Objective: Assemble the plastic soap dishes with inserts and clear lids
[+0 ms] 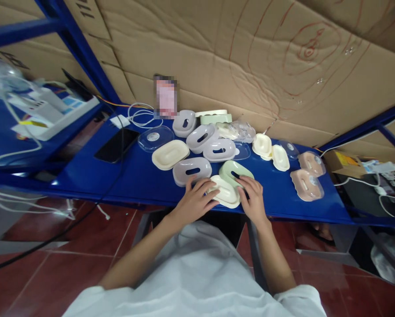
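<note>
A careless push toward me could tip the cream dish [228,193] over the near edge of the desk [134,185], and crowded fingers might knock the green box [229,171] against it. The dish lies between my hands, which are apart: my left hand [194,200] spreads its fingers over its left side, my right hand [254,197] curves over the box's right end; whether either grips, I cannot tell.

Head-worn view, facing forward, angled down
</note>
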Motion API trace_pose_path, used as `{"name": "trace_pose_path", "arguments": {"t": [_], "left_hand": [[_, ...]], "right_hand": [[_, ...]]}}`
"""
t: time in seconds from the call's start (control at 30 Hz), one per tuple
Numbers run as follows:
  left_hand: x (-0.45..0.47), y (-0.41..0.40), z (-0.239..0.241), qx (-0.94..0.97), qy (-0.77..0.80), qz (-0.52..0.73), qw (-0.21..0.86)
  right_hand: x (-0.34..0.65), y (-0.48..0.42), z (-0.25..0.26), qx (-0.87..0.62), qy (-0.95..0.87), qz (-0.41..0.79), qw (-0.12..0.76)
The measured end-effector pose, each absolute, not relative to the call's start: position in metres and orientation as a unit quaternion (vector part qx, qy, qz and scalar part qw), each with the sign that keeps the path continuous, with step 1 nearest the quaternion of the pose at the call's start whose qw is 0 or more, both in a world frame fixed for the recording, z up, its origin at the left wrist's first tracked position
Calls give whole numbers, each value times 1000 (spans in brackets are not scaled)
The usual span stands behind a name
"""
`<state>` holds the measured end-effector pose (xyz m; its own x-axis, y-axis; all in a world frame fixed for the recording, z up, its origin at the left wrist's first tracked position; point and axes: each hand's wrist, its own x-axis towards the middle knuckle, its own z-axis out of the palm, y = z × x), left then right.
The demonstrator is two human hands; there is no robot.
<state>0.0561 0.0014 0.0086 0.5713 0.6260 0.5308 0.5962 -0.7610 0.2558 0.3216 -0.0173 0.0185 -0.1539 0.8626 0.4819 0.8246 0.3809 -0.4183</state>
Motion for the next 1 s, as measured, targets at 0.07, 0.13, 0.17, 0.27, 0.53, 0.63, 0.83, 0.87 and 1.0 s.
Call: {"name": "trace_pose_path", "arguments": {"t": [0.07, 0.13, 0.17, 0.27, 0.53, 0.63, 0.83, 0.87, 1.0], "left_hand": [[56, 2, 8, 891, 335, 303, 38], [55, 1, 8, 894, 327, 304, 45], [54, 0, 8, 892, 326, 309, 46], [52, -2, 8, 883, 326, 333, 50], [47, -6, 3, 857, 376, 352, 15], [47, -7, 3, 861, 375, 342, 6], [45, -10, 2, 876, 346, 335, 6], [45, -10, 2, 875, 346, 339, 8], [45, -9, 2, 870, 348, 350, 14]], "right_hand": [[319, -16, 19, -546, -760, 31, 352], [318, -19, 19, -537, -761, 34, 362], [318, -21, 18, -534, -763, 36, 362], [319, -30, 15, -530, -773, 41, 347], [306, -45, 14, -479, -831, 62, 275], [300, -46, 10, -461, -845, 57, 266], [317, -35, 22, -422, -871, 56, 247], [324, -25, 27, -428, -867, 52, 251], [351, 44, 42, -525, -816, 8, 244]]}}
